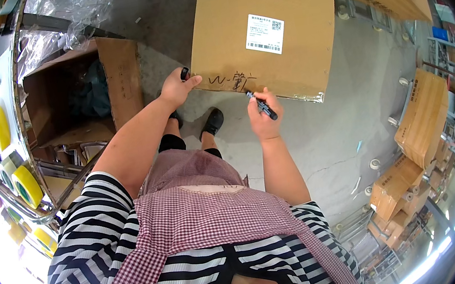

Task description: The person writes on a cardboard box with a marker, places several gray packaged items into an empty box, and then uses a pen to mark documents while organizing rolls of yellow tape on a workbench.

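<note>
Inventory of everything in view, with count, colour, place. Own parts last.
Carton: 1, brown, top centre
Label: 1, white, on carton
Handwriting: 1 patch, black, carton's near edge
Marker: 1, black, right hand
Cap: 1, black, left hand
Open boxes: 2, brown, left and top right
Plastic wrap: count unclear, clear, upper left
Tape rolls: several, yellow, far left
Stacked cartons: several, brown, right
Floor: 1, grey, below
Apron: 1, checked red-white, on person
Shoes: 2, black, feet
Hands: 2, bare, left and right at carton
</note>
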`<action>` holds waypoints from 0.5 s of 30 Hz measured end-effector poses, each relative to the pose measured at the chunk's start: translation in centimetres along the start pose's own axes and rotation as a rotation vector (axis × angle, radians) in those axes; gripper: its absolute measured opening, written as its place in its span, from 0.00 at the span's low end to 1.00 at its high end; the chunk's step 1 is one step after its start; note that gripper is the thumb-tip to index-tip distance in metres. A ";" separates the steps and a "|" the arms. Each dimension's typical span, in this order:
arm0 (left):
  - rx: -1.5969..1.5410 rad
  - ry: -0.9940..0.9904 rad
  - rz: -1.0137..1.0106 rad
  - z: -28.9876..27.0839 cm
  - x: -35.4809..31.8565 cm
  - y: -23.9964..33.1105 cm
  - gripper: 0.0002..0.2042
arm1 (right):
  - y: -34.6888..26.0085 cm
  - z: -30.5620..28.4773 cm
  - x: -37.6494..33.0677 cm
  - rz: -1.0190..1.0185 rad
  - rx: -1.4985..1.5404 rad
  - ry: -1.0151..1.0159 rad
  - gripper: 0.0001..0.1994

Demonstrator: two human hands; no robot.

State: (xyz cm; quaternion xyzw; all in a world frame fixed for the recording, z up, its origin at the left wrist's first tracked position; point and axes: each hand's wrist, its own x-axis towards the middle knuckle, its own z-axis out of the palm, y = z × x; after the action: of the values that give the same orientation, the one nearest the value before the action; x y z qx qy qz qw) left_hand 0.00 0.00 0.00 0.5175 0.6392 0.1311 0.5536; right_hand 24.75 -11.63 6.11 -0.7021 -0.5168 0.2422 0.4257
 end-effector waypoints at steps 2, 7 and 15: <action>-0.013 0.003 0.006 0.1 0.1 -0.1 0.21 | 0.1 0.2 0.2 0.032 0.004 0.104 0.06; -0.005 0.000 -0.002 0.5 -0.2 0.3 0.21 | 1.0 -0.4 0.2 0.030 -0.036 0.161 0.06; 0.044 -0.067 -0.076 -0.1 -0.2 1.0 0.19 | 1.5 -0.8 -0.6 -0.006 -0.020 0.073 0.06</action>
State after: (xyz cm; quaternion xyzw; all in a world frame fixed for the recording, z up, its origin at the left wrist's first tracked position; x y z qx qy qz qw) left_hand 0.40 0.32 0.94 0.5090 0.6421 0.0786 0.5678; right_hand 26.01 -12.60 5.17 -0.7132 -0.5053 0.2099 0.4382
